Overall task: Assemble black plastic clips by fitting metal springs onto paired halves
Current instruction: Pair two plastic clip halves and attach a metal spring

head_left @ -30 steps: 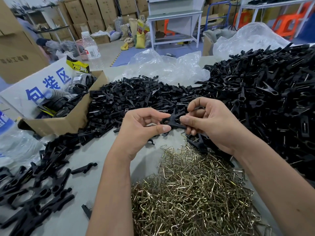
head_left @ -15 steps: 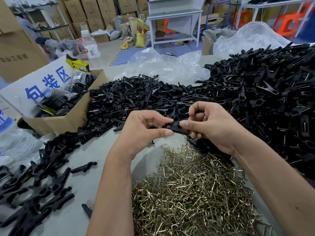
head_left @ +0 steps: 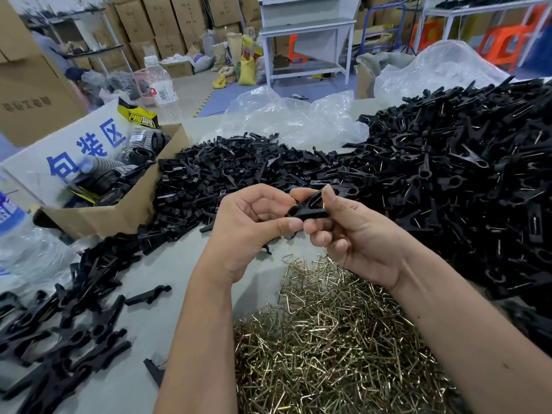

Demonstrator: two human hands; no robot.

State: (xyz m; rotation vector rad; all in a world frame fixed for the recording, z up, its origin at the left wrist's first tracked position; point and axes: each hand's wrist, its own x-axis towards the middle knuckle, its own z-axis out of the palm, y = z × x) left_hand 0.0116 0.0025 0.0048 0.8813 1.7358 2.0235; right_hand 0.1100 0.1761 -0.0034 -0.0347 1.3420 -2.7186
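Both hands meet above the table's middle on one black clip made of paired halves. My left hand pinches its left end between thumb and fingers. My right hand grips its right end, fingers curled round it. Just below the hands lies a heap of brass-coloured metal springs. Loose black clip halves are piled behind the hands. A much larger black pile, with metal springs showing in it, fills the right side. Whether a spring sits on the held clip is hidden by my fingers.
A cardboard box with tape rolls stands at the left. Several black clips lie scattered at the lower left on the grey table. Clear plastic bags sit behind the piles, a water bottle farther back.
The hands have shifted slightly right and turned the clip, so its open loop now shows between my fingers. My right fingers have closed tighter over its end.
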